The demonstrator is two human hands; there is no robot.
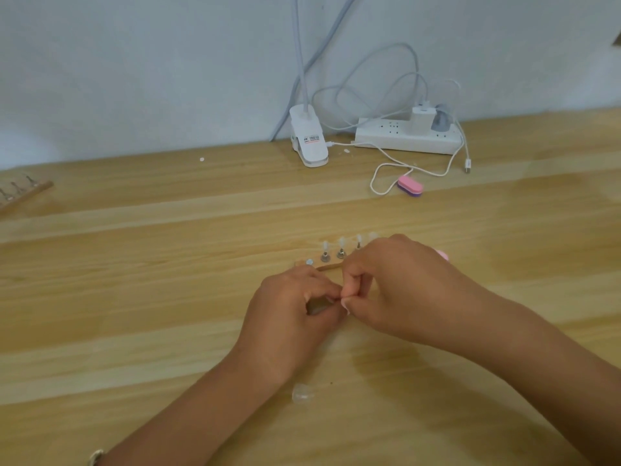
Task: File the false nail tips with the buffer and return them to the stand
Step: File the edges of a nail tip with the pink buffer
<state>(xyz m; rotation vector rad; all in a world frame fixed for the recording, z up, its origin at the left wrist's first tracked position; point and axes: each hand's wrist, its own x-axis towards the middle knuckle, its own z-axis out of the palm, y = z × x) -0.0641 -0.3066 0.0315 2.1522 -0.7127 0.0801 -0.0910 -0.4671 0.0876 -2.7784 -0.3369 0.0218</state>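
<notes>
Left hand (292, 307) and right hand (403, 290): fingers curled, fingertips meeting at centre, pinched item too small to tell; wooden strip stand of clear false nail tips (325, 256) touching their far side; pink-and-purple buffer block (410, 186) far right.

Home nail-craft desk against a plain wall (134, 62).
Clip-on lamp (309, 142) and 2-plug power strip (403, 139) line the table's (134, 297) far edge; a nail-tip stand (325, 257) and pink buffer block (410, 186) sit nearer.

Your left hand (292, 311) and right hand (400, 287) meet at centre, fingers curled, fingertips touching; your left forearm (201, 405) and right forearm (537, 351) angle inward; anything pinched is hidden.
</notes>
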